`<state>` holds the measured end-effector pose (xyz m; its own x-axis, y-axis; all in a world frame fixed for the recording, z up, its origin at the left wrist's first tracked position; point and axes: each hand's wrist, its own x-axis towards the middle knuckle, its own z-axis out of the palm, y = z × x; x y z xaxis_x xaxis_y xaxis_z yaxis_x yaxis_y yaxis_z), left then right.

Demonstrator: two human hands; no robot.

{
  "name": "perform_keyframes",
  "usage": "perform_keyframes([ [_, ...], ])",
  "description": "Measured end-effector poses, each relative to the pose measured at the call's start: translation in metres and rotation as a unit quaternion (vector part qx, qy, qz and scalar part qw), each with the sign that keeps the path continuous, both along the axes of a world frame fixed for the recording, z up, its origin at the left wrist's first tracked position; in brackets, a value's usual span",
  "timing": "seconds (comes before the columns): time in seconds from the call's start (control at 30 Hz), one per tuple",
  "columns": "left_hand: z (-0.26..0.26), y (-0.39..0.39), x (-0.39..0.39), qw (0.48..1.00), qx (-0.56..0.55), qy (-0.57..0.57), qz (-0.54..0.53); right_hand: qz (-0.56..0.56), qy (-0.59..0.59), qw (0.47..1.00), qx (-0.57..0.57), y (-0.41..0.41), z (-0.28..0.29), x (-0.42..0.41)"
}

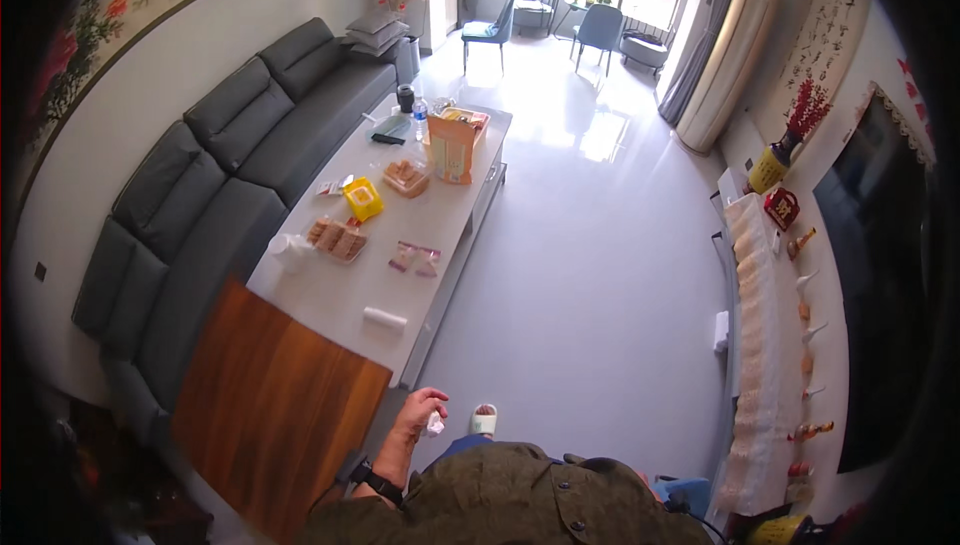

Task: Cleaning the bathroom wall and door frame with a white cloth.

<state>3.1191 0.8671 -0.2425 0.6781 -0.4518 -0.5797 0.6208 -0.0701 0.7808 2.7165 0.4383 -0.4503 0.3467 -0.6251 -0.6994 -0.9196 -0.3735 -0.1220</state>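
Note:
My left hand [418,410], with a dark watch [379,483] on its wrist, is closed around a crumpled white tissue [435,424]. It hangs beside the corner of a brown wooden tabletop [289,395]. Out of view is my right hand. Before me stretches a long pale coffee table [337,309]. On its near end lie a white roll [385,318] and two small purple-edged packets [415,258]. Behind them are a clear tray of biscuits [337,238], white cups [289,249] and a yellow wipes pack [364,198].
A dark grey sofa [210,222] runs along the left wall. Farther along the table stand an orange bag [451,149] and a water bottle [420,119]. Grey floor [592,275] lies between the table and a cloth-covered cabinet [761,365]. Blue chairs [600,26] stand by the windows.

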Motion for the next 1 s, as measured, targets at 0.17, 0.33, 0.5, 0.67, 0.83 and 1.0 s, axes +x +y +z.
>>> perform_keyframes([
  [0.17, 0.015, -0.064, 0.078, 0.993, -0.014, -0.047, -0.103, -0.085, -0.133, 0.987, 0.002, 0.006, 0.151, 0.134],
  [0.33, 0.028, -0.168, 0.134, 0.971, -0.109, -0.105, -0.185, -0.114, -0.257, 0.960, 0.008, -0.031, 0.180, 0.247],
  [0.5, 0.060, -0.270, 0.175, 0.948, -0.069, -0.130, -0.281, -0.094, -0.419, 0.893, 0.132, -0.055, 0.227, 0.408],
  [0.67, 0.073, -0.352, 0.214, 0.918, -0.047, -0.241, -0.311, 0.020, -0.469, 0.873, 0.135, -0.070, 0.282, 0.536],
  [0.83, 0.081, -0.412, 0.269, 0.914, 0.013, -0.333, -0.229, -0.046, -0.465, 0.767, 0.439, -0.107, 0.314, 0.606],
  [1.0, 0.037, -0.427, 0.334, 0.951, 0.008, -0.281, -0.130, -0.011, -0.422, 0.688, 0.590, -0.126, 0.297, 0.668],
])
